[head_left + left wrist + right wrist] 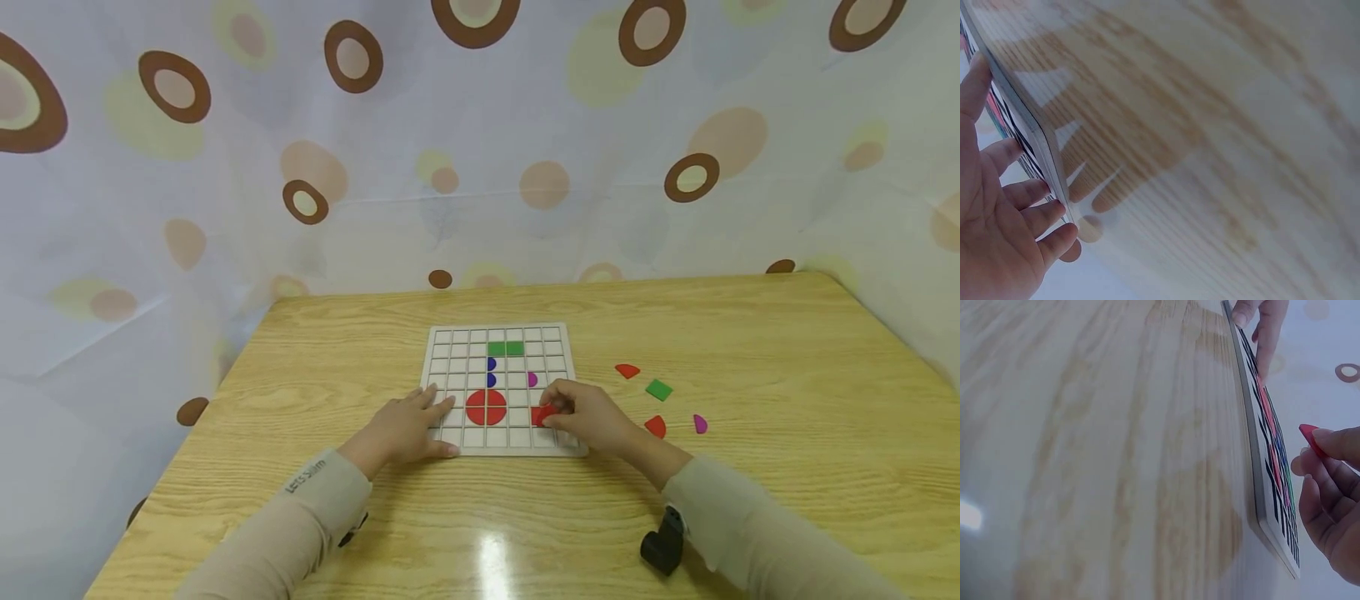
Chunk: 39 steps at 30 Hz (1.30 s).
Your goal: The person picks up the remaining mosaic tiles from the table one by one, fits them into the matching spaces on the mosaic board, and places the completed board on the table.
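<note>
The white grid board (453, 382) lies on the wooden table. My left hand (411, 423) rests on its left edge with fingers spread; in the left wrist view the fingertips of that hand (1016, 219) lie along the rim. My right hand (592, 417) is over the board's right side and pinches a small red piece (1311, 439) between thumb and finger, held just off the grid. Under it on the board is another red piece (536, 417), partly hidden by the fingers. Also on the grid are a red circle (477, 400) of quarter pieces, two green pieces (497, 348), two blue half circles (491, 364) and a purple half circle (532, 379).
Right of the board lie loose pieces: a red wedge (627, 371), a green one (659, 389), another red wedge (656, 427) and a purple half circle (701, 423). A patterned cloth (495, 242) hangs behind the table (795, 383).
</note>
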Tool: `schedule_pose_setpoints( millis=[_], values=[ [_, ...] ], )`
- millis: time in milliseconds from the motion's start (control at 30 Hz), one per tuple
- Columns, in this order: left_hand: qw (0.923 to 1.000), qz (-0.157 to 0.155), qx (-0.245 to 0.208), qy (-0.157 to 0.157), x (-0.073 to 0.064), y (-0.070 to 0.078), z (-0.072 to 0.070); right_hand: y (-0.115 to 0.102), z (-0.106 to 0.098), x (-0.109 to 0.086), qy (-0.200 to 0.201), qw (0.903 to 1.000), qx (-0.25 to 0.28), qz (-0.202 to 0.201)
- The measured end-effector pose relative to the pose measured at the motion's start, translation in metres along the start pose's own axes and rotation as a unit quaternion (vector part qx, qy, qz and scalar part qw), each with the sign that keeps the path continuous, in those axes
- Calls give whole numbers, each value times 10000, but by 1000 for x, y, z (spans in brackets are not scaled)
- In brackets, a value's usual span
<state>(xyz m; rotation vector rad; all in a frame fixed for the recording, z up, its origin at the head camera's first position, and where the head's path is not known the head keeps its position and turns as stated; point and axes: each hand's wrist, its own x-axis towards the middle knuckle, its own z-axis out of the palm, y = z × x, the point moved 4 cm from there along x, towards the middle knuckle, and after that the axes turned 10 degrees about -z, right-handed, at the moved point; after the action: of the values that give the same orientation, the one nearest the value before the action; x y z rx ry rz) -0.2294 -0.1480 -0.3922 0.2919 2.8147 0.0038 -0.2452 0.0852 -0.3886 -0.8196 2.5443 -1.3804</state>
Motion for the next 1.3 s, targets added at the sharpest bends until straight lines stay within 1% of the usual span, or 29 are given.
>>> schedule_pose_setpoints(
  millis=[100, 233, 367, 567, 733, 967, 1133, 1300],
  values=[
    [10000, 15, -23, -5, -1, 0, -1, 0, 2, 3, 22, 10000, 42, 41],
    [10000, 70, -21, -1, -2, 1, -3, 0, 3, 8, 20, 10000, 78, -38],
    [10000, 56, 4, 17, -2, 0, -3, -1, 3, 13, -54, 9999, -84, -133],
    [10000, 25, -11, 17, 1, -1, 0, -3, 4, 20, -122, 9992, -337, -163],
    [10000, 18, -23, -8, 0, -1, 0, -4, 5, 24, -196, 9986, -451, -217],
    [10000, -4, -47, 1, 0, -1, 0, -1, 9, 29, -340, 9984, -437, -134],
    [10000, -15, -56, -27, -1, -1, 0, 0, 12, 32, -462, 9978, -421, -206],
    [10000, -39, -63, -60, -1, 0, 0, 0, 15, 36, -568, 9962, -598, -294]
  ],
)
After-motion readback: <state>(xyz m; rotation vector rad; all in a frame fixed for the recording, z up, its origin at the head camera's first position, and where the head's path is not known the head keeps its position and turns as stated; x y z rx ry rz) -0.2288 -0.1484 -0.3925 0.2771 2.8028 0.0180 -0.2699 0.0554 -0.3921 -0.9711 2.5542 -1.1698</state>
